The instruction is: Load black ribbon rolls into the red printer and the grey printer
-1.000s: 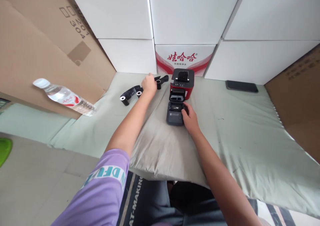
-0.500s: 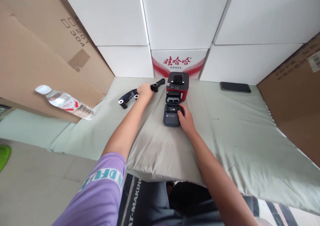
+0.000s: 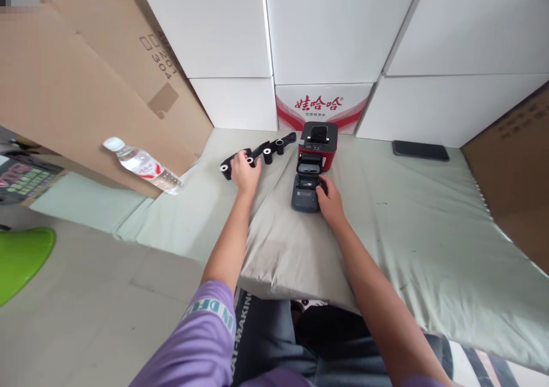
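My left hand (image 3: 245, 175) is over a row of small black rolls with pale cores. Its thumb and fingers close round one black roll (image 3: 250, 162), partly hidden by the hand. Another black roll (image 3: 226, 171) lies to its left, and more stand to the right, by a dark strip (image 3: 290, 138). My right hand (image 3: 331, 199) grips the right side of a small dark label printer (image 3: 305, 200). The printer's lid (image 3: 309, 167) is swung up, and a black roll-like part shows inside. Directly behind stands a red and black printer (image 3: 329, 157).
White boxes (image 3: 231, 104) are stacked along the back. A water bottle (image 3: 146, 166) leans by the cardboard (image 3: 128, 90) at left. A black phone (image 3: 420, 150) lies at the back right, and a brown carton (image 3: 514, 147) stands on the right. A green seat (image 3: 26, 261) is at lower left.
My left hand has moved left and nearer along the row, uncovering rolls to its right. My right hand stays on the label printer. The whole view has shifted a little.
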A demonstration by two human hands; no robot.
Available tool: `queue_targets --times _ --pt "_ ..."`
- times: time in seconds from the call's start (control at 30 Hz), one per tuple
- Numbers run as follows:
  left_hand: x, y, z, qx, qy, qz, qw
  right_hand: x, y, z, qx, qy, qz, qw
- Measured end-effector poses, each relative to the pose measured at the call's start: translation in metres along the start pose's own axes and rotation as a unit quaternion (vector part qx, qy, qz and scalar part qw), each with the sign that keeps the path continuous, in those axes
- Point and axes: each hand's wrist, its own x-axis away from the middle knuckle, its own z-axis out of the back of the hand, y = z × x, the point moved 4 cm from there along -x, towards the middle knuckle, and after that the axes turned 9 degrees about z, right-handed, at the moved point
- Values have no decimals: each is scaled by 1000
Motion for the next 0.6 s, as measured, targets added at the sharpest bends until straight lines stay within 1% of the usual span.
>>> queue_targets --times 0.07,0.13,0.33,0.37,0.43,0.47,0.5,0.53,0.57,0.6 --pt "3 -3 -9 -6 1 -7 1000 0 -1 0 1 4 3 1000" --pt "3 -5 -14 -6 -7 2 1000 0 -1 0 1 4 3 1000" --pt "-2 -16 -21 34 -55 70 995 -2 1 0 7 9 13 1000" --pt "-4 -18 -21 48 -51 81 994 -2 1 0 9 9 15 1000" --pt "-10 -21 -19 109 -17 93 990 -3 2 0 11 9 18 1000" --pt "-13 -22 -17 164 6 96 982 -3 2 0 12 10 18 1000" --pt "-17 -23 -16 236 23 101 966 -3 2 0 11 11 18 1000" --pt "-19 -23 -15 319 29 108 941 -3 2 0 11 12 18 1000" --pt "-22 -22 -16 402 20 119 908 -3 1 0 11 13 18 1000" --pt "-23 -20 -17 478 -3 131 868 -3 1 0 11 13 17 1000"
